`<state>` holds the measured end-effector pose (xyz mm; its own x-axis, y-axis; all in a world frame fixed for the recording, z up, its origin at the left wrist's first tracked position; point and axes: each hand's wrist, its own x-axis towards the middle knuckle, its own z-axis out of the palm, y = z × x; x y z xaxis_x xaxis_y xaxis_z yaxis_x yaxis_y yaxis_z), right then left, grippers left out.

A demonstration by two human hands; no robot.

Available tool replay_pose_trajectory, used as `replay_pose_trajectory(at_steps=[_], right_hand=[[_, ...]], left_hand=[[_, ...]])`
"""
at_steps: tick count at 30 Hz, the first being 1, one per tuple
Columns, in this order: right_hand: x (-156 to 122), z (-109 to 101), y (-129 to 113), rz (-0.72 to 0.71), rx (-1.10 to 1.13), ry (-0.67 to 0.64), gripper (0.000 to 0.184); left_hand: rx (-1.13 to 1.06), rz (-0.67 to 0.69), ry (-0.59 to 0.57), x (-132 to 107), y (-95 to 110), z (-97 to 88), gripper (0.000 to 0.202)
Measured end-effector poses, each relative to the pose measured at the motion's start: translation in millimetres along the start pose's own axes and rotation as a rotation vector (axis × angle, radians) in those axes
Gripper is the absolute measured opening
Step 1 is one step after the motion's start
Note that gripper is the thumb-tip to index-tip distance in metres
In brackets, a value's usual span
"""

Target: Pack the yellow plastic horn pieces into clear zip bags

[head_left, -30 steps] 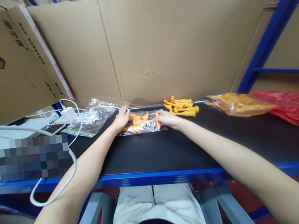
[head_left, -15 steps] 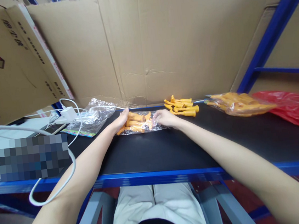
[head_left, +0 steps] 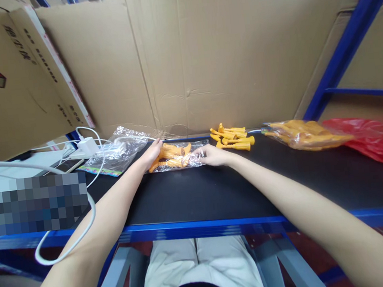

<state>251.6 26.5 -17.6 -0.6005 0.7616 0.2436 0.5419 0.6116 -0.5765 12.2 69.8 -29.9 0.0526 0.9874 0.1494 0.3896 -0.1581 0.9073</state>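
Both hands have drawn slightly closer to the cardboard since half a second ago, and the orange pieces inside the small clear bag now sit bunched toward its left end. This bag lies flat on the black table, near the far edge, between the two hands. Its long axis runs left to right along the cardboard wall. The pegs inside are slim, hard-looking plastic and lie mostly along that same line, their tips tilted a little toward the left.

The left hand rests on the bag's left end with fingers reaching to the far corner; whether it pinches the film cannot be told. The right hand lies with fingers stretched flat on the glossy, crinkled right end.

Loose orange pegs are heaped just right of the bag. Farther right, a larger clear bag holds more orange pieces beside red plastic film. Empty clear bags lie to the left, near a white charger.
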Motion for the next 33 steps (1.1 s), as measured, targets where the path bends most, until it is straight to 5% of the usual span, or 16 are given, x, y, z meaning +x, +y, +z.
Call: replay_pose_trajectory(at_steps=[5, 9, 14, 21, 26, 33], right_hand=[[-3.5, -16.4, -6.4, 0.213, -0.377, 0.102, 0.026], [-11.0, -39.8, -6.7, 0.433, -0.756, 0.208, 0.025], [-16.9, -52.4, 4.2, 0.674, -0.740, 0.032, 0.020], [-14.9, -42.9, 18.8, 0.502, -0.649, -0.100, 0.038], [-14.5, -36.8, 7.8, 0.347, -0.666, -0.075, 0.058], [-14.0, -50.6, -8.4, 0.243, -0.552, 0.478, 0.050]], left_hand=[[0.378, 0.125, 0.051, 1.4, -0.3, -3.0, 0.053], [0.682, 0.218, -0.020, -3.0, 1.5, 1.1, 0.056], [0.766, 0.182, -0.120, -8.0, 3.6, 5.9, 0.059], [0.748, 0.183, -0.118, -1.7, -4.6, 4.9, 0.062], [0.726, 0.183, -0.119, -0.9, -5.6, 4.7, 0.064], [0.718, 0.174, -0.131, -1.1, -4.5, 5.3, 0.066]])
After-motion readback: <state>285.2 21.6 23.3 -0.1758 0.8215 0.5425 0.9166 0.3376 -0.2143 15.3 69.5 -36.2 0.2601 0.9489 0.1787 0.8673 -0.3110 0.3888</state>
